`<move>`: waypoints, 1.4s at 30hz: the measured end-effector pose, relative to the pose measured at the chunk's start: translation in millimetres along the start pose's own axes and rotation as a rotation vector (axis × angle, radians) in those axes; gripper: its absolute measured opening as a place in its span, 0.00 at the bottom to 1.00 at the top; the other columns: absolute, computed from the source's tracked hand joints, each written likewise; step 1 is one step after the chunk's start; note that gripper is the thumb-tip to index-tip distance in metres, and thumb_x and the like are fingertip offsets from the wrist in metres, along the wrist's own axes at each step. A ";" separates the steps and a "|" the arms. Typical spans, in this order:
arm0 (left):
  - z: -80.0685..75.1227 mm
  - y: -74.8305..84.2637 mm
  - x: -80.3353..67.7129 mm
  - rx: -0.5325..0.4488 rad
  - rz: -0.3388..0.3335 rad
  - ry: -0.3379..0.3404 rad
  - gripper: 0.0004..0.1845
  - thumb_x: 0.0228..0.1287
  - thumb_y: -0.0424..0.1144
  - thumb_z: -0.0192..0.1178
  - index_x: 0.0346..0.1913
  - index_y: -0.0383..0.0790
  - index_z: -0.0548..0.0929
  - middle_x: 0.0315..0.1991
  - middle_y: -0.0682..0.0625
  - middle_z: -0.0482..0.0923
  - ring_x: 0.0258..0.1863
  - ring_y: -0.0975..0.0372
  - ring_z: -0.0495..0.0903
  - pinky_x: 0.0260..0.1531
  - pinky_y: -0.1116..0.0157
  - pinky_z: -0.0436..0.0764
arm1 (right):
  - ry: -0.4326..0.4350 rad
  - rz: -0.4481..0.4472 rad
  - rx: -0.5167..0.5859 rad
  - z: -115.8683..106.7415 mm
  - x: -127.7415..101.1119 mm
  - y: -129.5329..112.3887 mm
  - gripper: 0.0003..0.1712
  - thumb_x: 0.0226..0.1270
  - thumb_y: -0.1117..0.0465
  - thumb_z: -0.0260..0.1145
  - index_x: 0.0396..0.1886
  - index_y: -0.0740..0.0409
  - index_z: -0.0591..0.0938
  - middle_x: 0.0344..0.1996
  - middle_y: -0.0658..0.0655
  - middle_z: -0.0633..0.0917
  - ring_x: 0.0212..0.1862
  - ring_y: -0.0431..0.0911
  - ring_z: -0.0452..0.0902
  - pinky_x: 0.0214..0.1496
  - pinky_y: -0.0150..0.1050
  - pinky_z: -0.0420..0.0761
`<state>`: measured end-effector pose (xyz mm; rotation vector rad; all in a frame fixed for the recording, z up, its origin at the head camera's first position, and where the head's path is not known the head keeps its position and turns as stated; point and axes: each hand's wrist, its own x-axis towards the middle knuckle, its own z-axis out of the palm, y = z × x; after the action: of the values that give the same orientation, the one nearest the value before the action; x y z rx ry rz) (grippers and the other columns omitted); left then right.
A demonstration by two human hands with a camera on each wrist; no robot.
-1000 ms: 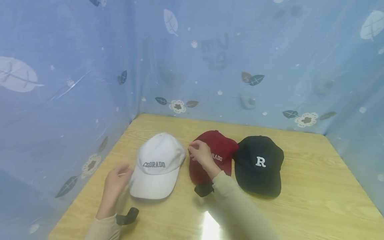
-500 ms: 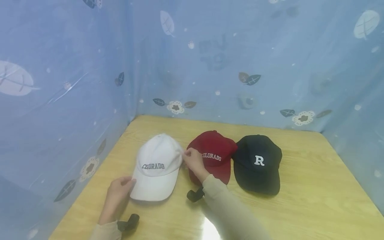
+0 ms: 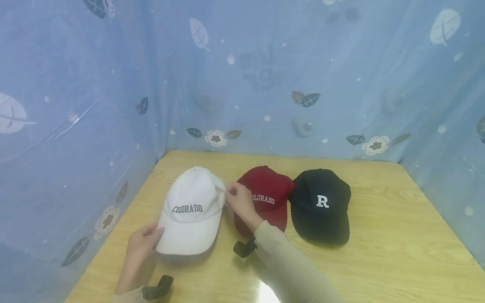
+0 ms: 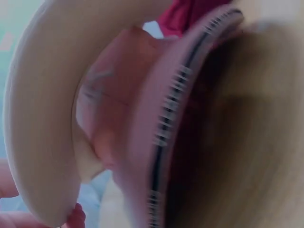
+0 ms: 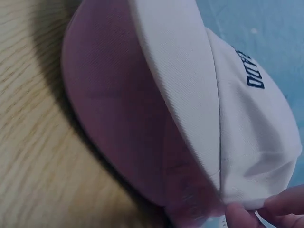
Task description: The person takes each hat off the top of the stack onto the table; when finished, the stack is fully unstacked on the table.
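On the wooden bench (image 3: 398, 235), which blue flowered curtains (image 3: 341, 75) close in on the left, the back and the right, three caps lie in one row. The white cap (image 3: 191, 210) is the leftmost of the row. Its long axis runs from the crown at the far side to the brim at the near side, so the brim points toward the person, a little to the left. In the wrist views the brim is lifted off the bench and its pinkish underside shows.

Just right of the white cap lies the red cap (image 3: 267, 198), very close to it, and the black cap (image 3: 322, 206) with a white letter R lies right of the red one and touches it. Both point their brims toward the person too.

The red cap blocks the right side of the white cap. Left of the white cap is a narrow strip of bench before the curtain; in front of it and behind it is bare wood.

The left hand (image 3: 142, 244) grips the near left edge of the white cap's brim with curled fingers. The right hand (image 3: 238, 202) pinches the right side of the crown, between the white cap and the red cap.
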<state>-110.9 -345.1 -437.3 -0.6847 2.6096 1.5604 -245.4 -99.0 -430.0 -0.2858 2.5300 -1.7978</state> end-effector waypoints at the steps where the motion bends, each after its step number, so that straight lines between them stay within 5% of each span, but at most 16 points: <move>1: -2.3 1.9 -0.9 -0.005 -0.003 -0.004 0.32 0.66 0.50 0.51 0.64 0.29 0.63 0.58 0.29 0.65 0.53 0.43 0.71 0.50 0.52 0.74 | 0.000 0.001 0.003 -0.6 -0.1 -2.6 0.04 0.59 0.67 0.59 0.33 0.60 0.78 0.18 0.56 0.80 0.20 0.52 0.79 0.19 0.35 0.78; 7: -14.9 14.9 -4.4 -0.053 0.005 -0.018 0.35 0.66 0.53 0.51 0.67 0.32 0.59 0.63 0.32 0.61 0.58 0.44 0.66 0.56 0.49 0.68 | 0.016 -0.034 0.034 -8.3 3.3 -21.4 0.04 0.59 0.65 0.60 0.33 0.60 0.79 0.26 0.56 0.81 0.26 0.52 0.81 0.26 0.39 0.82; 11: -15.4 28.8 -4.6 -0.077 0.054 0.017 0.33 0.65 0.53 0.52 0.66 0.34 0.63 0.62 0.36 0.64 0.55 0.50 0.69 0.49 0.61 0.73 | 0.017 -0.046 0.054 -21.7 6.5 -33.0 0.05 0.62 0.63 0.60 0.34 0.61 0.79 0.28 0.59 0.81 0.25 0.49 0.81 0.27 0.38 0.82; 15: -6.2 49.5 -0.5 -0.101 0.123 0.043 0.29 0.65 0.49 0.54 0.63 0.36 0.67 0.59 0.40 0.68 0.49 0.61 0.72 0.41 0.72 0.74 | 0.050 -0.048 0.077 -43.8 12.0 -38.1 0.06 0.63 0.63 0.61 0.35 0.62 0.79 0.29 0.63 0.82 0.26 0.53 0.82 0.29 0.43 0.83; 19: 15.7 75.2 8.2 -0.162 0.202 0.036 0.24 0.64 0.42 0.56 0.61 0.35 0.70 0.54 0.39 0.71 0.45 0.60 0.75 0.39 0.71 0.76 | 0.109 -0.035 0.095 -73.5 19.0 -36.1 0.08 0.64 0.61 0.61 0.37 0.63 0.78 0.31 0.64 0.82 0.28 0.56 0.82 0.30 0.43 0.83; 24: 59.7 101.5 21.9 -0.238 0.293 -0.047 0.20 0.60 0.35 0.58 0.56 0.34 0.73 0.49 0.37 0.76 0.45 0.52 0.78 0.42 0.63 0.78 | 0.179 0.021 0.101 -119.8 25.7 -27.5 0.12 0.65 0.60 0.59 0.40 0.66 0.76 0.35 0.64 0.81 0.29 0.54 0.82 0.31 0.40 0.83; 30: 129.5 138.1 31.6 -0.406 0.293 -0.146 0.19 0.58 0.33 0.60 0.53 0.34 0.75 0.46 0.38 0.77 0.35 0.58 0.78 0.36 0.64 0.79 | 0.233 0.061 0.068 -194.0 19.6 -15.1 0.16 0.66 0.59 0.57 0.44 0.69 0.72 0.41 0.65 0.78 0.27 0.43 0.81 0.34 0.37 0.82; 37: 213.5 179.4 19.9 -0.510 0.328 -0.272 0.15 0.56 0.32 0.61 0.48 0.34 0.78 0.38 0.43 0.80 0.28 0.62 0.78 0.28 0.64 0.80 | 0.297 0.095 -0.003 -290.2 -9.3 6.8 0.13 0.66 0.60 0.54 0.42 0.68 0.71 0.26 0.41 0.78 0.25 0.34 0.80 0.34 0.30 0.81; 42: 276.0 203.0 1.3 -0.511 0.320 -0.311 0.13 0.56 0.32 0.62 0.45 0.37 0.80 0.33 0.50 0.79 0.25 0.63 0.76 0.26 0.66 0.79 | 0.294 0.142 -0.093 -352.1 -31.4 24.9 0.16 0.69 0.59 0.52 0.43 0.70 0.68 0.23 0.36 0.76 0.25 0.32 0.79 0.32 0.28 0.81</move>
<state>-244.2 -31.1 -406.1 -0.0071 2.1808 2.2450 -262.2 242.9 -338.3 0.1674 2.7468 -1.7886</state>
